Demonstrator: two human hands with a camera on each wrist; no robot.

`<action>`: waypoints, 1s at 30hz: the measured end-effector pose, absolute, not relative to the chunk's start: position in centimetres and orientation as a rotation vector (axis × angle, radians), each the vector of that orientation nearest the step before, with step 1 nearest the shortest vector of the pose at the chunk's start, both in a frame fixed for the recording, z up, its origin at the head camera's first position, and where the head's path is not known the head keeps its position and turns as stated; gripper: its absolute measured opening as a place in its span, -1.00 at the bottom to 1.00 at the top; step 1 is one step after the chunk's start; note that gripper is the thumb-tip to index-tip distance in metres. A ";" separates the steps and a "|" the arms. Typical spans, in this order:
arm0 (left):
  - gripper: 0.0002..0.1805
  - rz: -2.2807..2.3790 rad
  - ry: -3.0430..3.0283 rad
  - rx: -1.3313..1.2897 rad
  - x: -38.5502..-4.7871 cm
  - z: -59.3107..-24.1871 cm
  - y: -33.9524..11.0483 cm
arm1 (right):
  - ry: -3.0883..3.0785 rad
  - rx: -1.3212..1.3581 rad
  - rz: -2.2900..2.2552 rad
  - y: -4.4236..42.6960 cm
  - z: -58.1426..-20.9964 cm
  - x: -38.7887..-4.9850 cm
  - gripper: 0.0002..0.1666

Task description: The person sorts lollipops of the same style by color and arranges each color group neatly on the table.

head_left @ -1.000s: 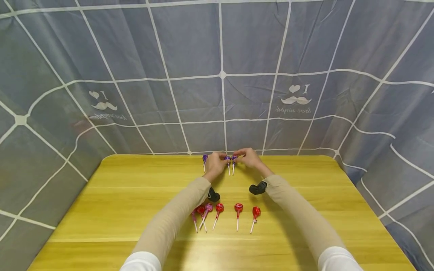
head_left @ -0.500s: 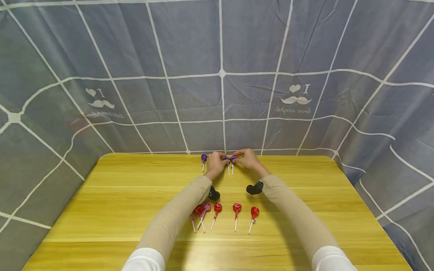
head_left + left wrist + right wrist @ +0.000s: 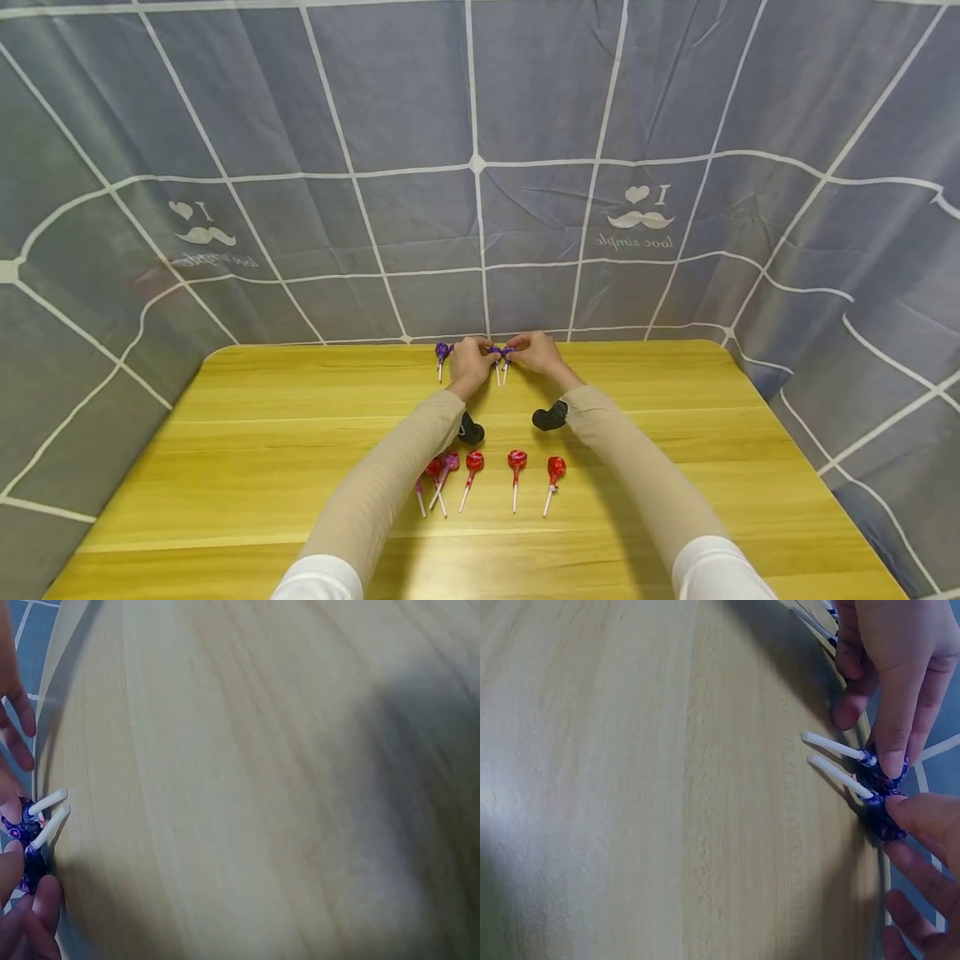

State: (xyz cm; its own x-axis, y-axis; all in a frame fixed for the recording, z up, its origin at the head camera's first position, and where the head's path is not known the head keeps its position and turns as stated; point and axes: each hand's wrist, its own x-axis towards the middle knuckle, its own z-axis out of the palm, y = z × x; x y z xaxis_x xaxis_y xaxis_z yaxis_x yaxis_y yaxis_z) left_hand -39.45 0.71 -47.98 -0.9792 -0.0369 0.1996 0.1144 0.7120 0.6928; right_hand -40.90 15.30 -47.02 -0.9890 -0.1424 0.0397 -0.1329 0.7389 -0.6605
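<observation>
At the table's far edge, my left hand (image 3: 469, 365) pinches the wrapped head of a purple lollipop (image 3: 889, 777) between thumb and fingers. Close on its right, my right hand (image 3: 537, 353) pinches a second purple lollipop (image 3: 886, 825). The two heads sit side by side and appear to touch, their white sticks pointing back toward me. In the left wrist view, the left hand's lollipop (image 3: 33, 868) is partly covered by fingers. Just left of the left hand lie more purple lollipops (image 3: 442, 352), partly hidden by it; how many is unclear.
Nearer me, red lollipops (image 3: 516, 461) and pink-purple ones (image 3: 450, 463) lie in a loose row, the leftmost partly behind my left sleeve (image 3: 390, 471). A grey curtain (image 3: 420, 225) with white lines rises behind the wooden table (image 3: 225, 467). Black wrist devices (image 3: 550, 416) hang under both forearms.
The head view has turned slightly, so everything shifts left in it. Both hands keep their pinch, and the right hand's lollipop has come slightly closer to the left one.
</observation>
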 end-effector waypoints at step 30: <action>-0.68 -1.105 -2.771 -0.056 -38.8 -47.3 0.6 | 2.942 -0.175 -1.069 16.2 -47.2 -40.5 -0.63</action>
